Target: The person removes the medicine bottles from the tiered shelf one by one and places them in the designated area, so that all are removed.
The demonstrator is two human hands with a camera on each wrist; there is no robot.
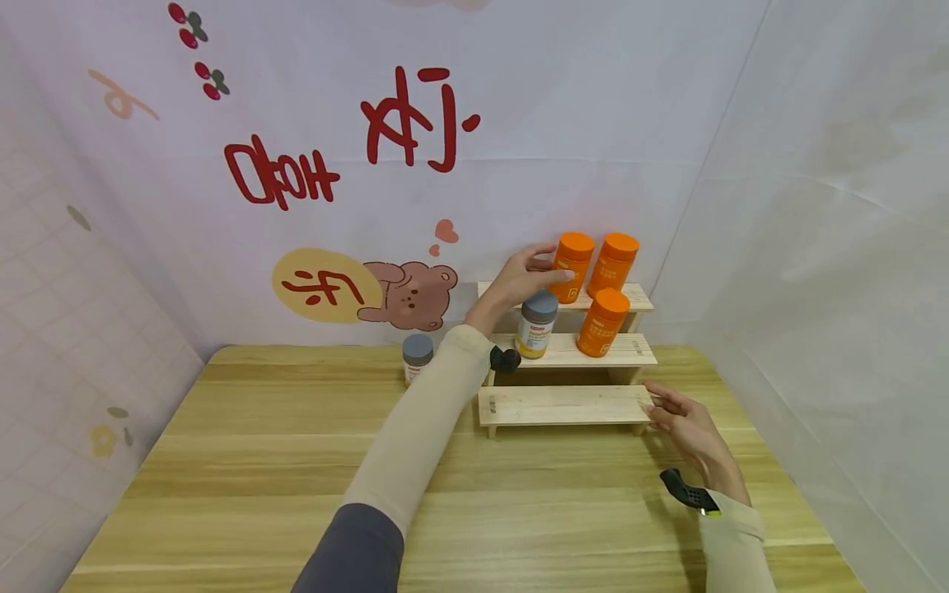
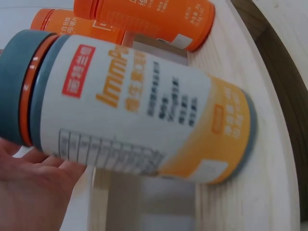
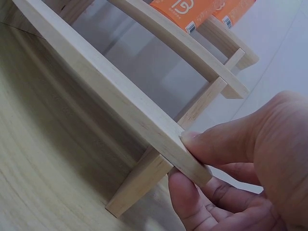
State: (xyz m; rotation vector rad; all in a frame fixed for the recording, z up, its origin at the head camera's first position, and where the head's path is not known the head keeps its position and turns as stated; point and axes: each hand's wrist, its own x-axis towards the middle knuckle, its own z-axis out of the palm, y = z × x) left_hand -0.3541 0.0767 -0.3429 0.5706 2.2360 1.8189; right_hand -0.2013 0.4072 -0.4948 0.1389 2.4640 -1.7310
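Note:
My left hand [image 1: 525,276] reaches to the top tier of a wooden step rack and holds an orange bottle [image 1: 571,272], thumb across its front. In the left wrist view, a grey-capped bottle [image 2: 130,106] covers part of that hand [image 2: 33,192] and hides what it holds. That bottle stands on the middle tier, below the hand. With thumb and fingers, my right hand [image 3: 240,168] pinches the right end of the rack's lowest board [image 3: 120,101]. A second orange bottle [image 1: 613,263] is on the top tier, and a third [image 1: 604,323] on the middle tier.
Another grey-capped bottle [image 1: 417,356] stands on the wood-grain table [image 1: 296,445] left of the rack, partly behind my left sleeve. A printed white sheet [image 1: 556,107] hangs behind the table, and white sheeting [image 1: 830,247] also hangs along its right side.

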